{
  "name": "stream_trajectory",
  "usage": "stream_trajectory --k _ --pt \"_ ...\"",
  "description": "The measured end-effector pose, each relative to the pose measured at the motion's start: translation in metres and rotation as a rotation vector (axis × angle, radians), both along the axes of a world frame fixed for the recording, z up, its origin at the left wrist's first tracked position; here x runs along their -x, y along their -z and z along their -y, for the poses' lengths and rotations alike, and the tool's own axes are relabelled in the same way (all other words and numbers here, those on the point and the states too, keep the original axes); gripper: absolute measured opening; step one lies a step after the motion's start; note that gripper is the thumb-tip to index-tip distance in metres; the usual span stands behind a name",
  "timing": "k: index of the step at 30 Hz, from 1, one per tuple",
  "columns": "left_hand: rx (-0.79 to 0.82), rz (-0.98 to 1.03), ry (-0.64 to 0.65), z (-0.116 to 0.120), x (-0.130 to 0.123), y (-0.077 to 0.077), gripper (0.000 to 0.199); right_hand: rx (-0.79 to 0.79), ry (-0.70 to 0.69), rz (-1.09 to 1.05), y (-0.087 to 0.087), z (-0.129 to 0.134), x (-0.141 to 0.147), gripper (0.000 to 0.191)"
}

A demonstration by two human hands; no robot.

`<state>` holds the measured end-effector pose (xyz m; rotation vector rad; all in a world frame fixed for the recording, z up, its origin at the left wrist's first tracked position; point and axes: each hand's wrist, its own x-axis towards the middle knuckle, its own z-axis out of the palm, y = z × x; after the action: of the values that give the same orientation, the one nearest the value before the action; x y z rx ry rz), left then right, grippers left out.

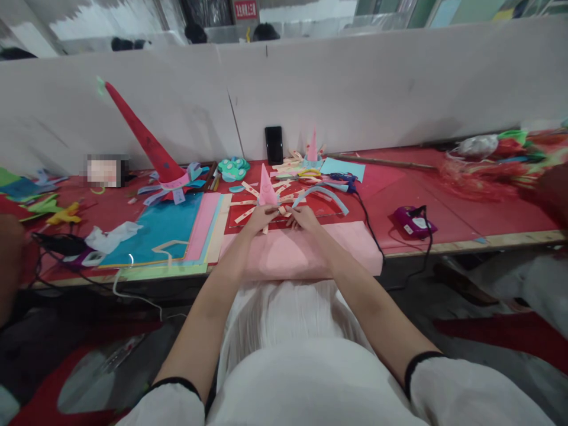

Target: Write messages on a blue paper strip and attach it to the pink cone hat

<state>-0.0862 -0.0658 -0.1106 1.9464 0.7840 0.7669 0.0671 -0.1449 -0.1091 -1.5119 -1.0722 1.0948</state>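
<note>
In front of me, a small pink cone hat [268, 186] stands on the red table, with cream strips [244, 203] patterned in red spreading from its base. My left hand [262, 219] is closed at the near side of the cone, its fingers pinching a short cream strip end [283, 210]. My right hand [305, 218] is curled just beside it, fingertips close to the same strip; what they hold is hidden. A pale blue strip [329, 194] arches away to the right from near my right fingers. Both wrists are above a pink padded surface [288, 257].
A tall red cone hat [146, 133] and coloured sheets [171, 231] lie left. Behind are a phone [274, 145], yellow-handled scissors [308, 173], a second pink cone [313, 148] and a corded blue tool [348, 179]. A purple device [412, 222] sits right; a white partition [377, 89] stands behind.
</note>
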Motion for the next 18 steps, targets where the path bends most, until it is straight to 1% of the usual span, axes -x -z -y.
stream_trajectory --k 5,14,18 --pt "0.05 0.034 0.036 0.0023 -0.0006 0.0003 0.026 -0.025 0.013 0.022 0.0003 0.001 -0.0001 0.039" --pt "0.069 0.076 0.065 0.0049 0.0011 -0.004 0.023 -0.055 -0.058 0.04 -0.0013 0.0051 -0.0014 0.02" --pt "0.063 0.07 0.057 0.0053 0.0011 -0.0048 0.02 -0.047 -0.089 0.036 -0.0009 0.0038 -0.0024 0.016"
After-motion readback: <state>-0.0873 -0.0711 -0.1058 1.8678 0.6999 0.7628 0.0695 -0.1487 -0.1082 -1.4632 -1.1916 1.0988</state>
